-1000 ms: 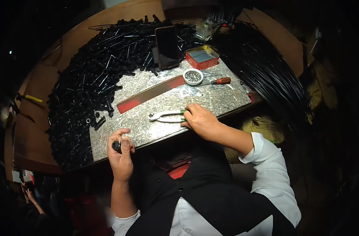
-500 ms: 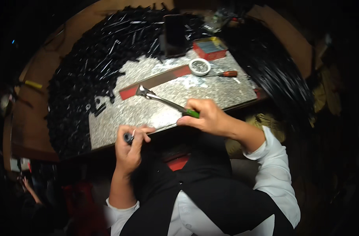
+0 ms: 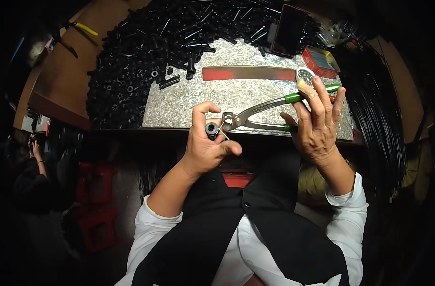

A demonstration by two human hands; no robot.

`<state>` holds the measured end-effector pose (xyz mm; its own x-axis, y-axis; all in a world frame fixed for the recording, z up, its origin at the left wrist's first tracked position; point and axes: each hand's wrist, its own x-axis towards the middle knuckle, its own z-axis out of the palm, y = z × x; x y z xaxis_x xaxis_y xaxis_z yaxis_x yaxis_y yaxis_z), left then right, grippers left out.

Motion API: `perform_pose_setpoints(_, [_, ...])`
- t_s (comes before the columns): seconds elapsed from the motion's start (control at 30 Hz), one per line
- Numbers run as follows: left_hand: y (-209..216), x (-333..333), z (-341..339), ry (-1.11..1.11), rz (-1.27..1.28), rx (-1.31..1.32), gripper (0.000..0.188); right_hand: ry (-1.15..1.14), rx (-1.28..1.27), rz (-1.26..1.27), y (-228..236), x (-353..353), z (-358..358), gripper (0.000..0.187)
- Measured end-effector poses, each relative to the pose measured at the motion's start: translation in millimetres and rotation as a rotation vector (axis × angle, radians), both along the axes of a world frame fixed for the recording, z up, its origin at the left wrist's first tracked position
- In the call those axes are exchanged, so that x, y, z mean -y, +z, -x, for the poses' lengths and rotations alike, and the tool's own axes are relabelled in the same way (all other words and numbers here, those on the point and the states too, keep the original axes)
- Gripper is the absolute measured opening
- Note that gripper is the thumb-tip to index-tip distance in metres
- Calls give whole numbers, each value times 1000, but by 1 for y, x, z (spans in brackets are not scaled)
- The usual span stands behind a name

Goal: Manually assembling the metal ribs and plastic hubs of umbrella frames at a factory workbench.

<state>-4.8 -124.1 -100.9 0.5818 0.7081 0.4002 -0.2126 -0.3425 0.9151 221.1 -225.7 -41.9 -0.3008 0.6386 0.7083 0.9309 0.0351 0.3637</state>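
Observation:
My left hand is closed around a black cylindrical part with a round hole in its end. A thin, pale pin shows beside it, close to my thumb. A pair of end-cutting pincers with green grips rests in my right hand. Their handles are spread wide, the fingers stretched along the upper grip and the thumb by the lower one. The pincers' jaws sit right by the pin and my left fingers; whether they touch the pin I cannot tell.
A speckled board covers the table front. On it lie a red-and-brown strip, a small white bowl and a red box. A dark flat screen stands behind. Black parts heap left; black rods hang right.
The pincers' handles have spread apart, and the jaws have come down to my left hand. My left hand has risen and shifted right with the black part. The view has turned.

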Motion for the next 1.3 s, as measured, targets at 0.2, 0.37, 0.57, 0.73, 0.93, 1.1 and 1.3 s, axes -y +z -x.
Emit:
perform_pose_setpoints(0.2, [7,11,-14,70,35,112,60,-6,-88,145,-1,3,3,31])
perform_pose_setpoints(0.37, [8,12,-14,129,43,4,49,20,-88,178,0,4,4,29])
perform_pose_setpoints(0.57, [4,10,-16,176,-20,14,41,33,-76,129,-2,8,1,11])
perform_pose_setpoints(0.73, [0,12,-13,205,-8,4,41,97,38,27,3,13,4,23])
perform_pose_setpoints(0.93, [-3,8,-11,336,-123,-19,41,208,-311,256,-16,15,15,34])
perform_pose_setpoints(1.1, [-4,5,-10,428,-130,1,39,251,-1038,504,-57,24,50,40])
perform_pose_setpoints(1.3, [-2,3,-5,377,-190,17,41,241,-885,466,-57,30,46,34])
